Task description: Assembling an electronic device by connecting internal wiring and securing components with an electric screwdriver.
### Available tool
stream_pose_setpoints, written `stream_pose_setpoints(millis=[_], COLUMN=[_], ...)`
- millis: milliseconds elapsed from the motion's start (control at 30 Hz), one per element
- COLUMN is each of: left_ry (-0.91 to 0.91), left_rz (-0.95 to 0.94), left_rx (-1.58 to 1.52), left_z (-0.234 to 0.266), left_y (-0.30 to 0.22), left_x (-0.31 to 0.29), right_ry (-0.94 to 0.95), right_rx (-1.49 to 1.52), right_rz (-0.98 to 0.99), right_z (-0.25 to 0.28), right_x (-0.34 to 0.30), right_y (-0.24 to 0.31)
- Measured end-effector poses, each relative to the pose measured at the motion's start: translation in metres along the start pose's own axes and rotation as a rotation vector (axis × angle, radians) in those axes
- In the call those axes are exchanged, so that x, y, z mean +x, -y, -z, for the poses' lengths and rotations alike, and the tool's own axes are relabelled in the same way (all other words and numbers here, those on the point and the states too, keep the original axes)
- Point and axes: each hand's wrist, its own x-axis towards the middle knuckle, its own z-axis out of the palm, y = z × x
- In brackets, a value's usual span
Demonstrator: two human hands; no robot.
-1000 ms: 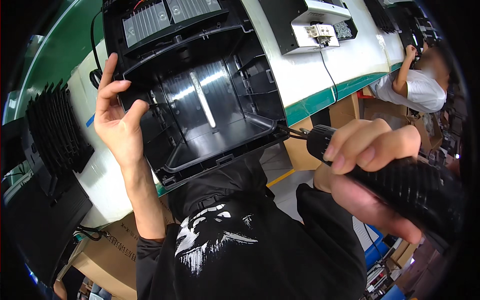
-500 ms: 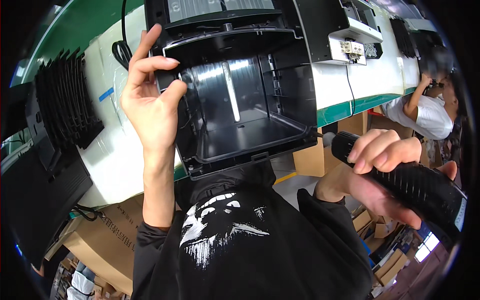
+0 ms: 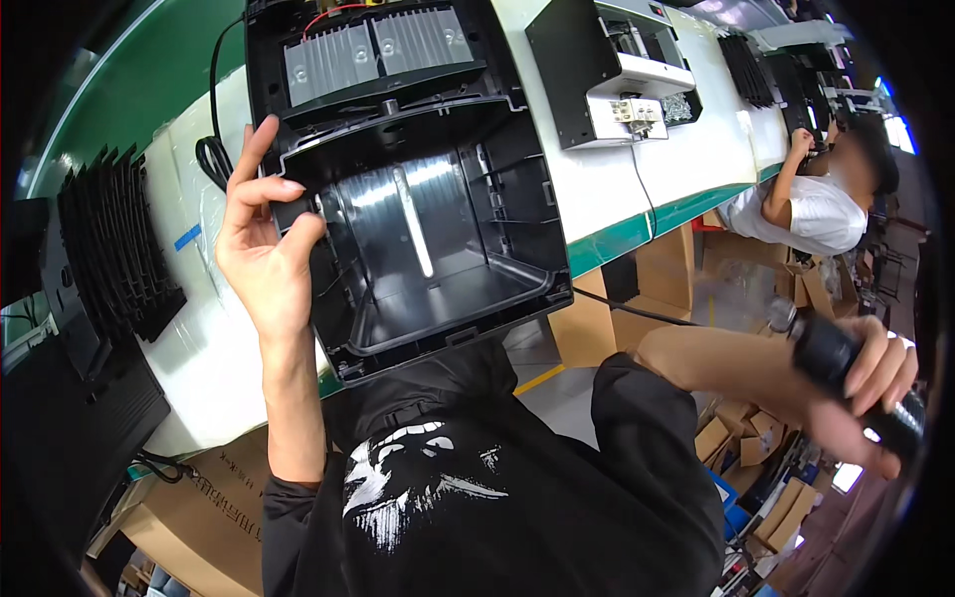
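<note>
A black plastic housing (image 3: 453, 326), with a deep hollow compartment facing me, rests at the table's front edge. Two ribbed silver heatsinks (image 3: 379, 58) sit in its far section. My left hand (image 3: 267, 261) grips the housing's left side wall, thumb and index finger bent over the rim and other fingers partly hidden. Out to the right, well apart from the housing, my right hand (image 3: 875, 383) is wrapped round a black electric screwdriver (image 3: 824, 348). Its tip is blurred by motion.
Thin black panels (image 3: 119, 244) stand in a row on the left. Beyond the housing's right side is a white-and-black machine (image 3: 622, 95). Open cardboard boxes (image 3: 652, 284) lie below the table's edge. Another person (image 3: 811, 204) works farther along the bench.
My right hand has swung the screwdriver away to the right, off the housing's front right corner. The view has shifted, so the housing and my left hand appear lower and farther left.
</note>
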Motion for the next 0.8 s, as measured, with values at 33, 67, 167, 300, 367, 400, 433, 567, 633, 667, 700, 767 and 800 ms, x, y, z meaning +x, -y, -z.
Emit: stream_pose_setpoints(millis=[33,67,167,300,367,400,433,567,633,667,700,767,800], left_ry=[-0.006,-0.011,-0.006,-0.025,-0.031,-0.028,-0.035,-0.043,-0.04,-0.044,-0.059,-0.053,-0.061], left_rz=[0.01,0.02,0.015,0.016,0.014,0.018,0.021,0.027,0.031,0.03,0.03,0.006,0.0], left_rx=[-0.018,-0.033,-0.014,0.014,0.04,0.045,0.047,0.085,0.123,0.133,0.112,0.131,0.136], left_z=[-0.001,-0.002,-0.006,-0.009,-0.013,-0.013,-0.013,-0.014,-0.018,-0.023,-0.032,-0.043,-0.045], left_y=[-0.001,-0.003,-0.003,-0.005,-0.007,-0.008,-0.009,-0.008,-0.008,-0.008,-0.008,-0.01,-0.01], left_x=[0.0,0.0,-0.001,-0.008,-0.01,-0.01,-0.01,-0.01,-0.012,-0.015,-0.018,-0.021,-0.022], right_ry=[-0.106,-0.215,-0.415,-0.451,-0.441,-0.43,-0.419,-0.059,0.058,0.111,0.013,-0.077,-0.068], right_rx=[-0.264,-0.526,-0.817,-0.865,-0.874,-0.881,-0.867,-0.554,-0.478,-0.461,-0.438,-0.431,-0.448], right_rz=[0.135,0.273,0.282,0.198,0.184,0.168,0.156,0.023,-0.055,-0.102,-0.155,-0.27,-0.335], right_z=[0.019,0.035,0.037,0.058,0.061,0.06,0.057,0.083,0.092,0.1,0.1,0.112,0.119], right_x=[0.008,0.016,0.013,0.008,0.004,0.002,0.0,0.006,0.018,0.03,0.038,0.061,0.073], right_y=[0.007,0.005,-0.064,-0.1,-0.107,-0.112,-0.118,-0.112,-0.114,-0.117,-0.125,-0.143,-0.149])
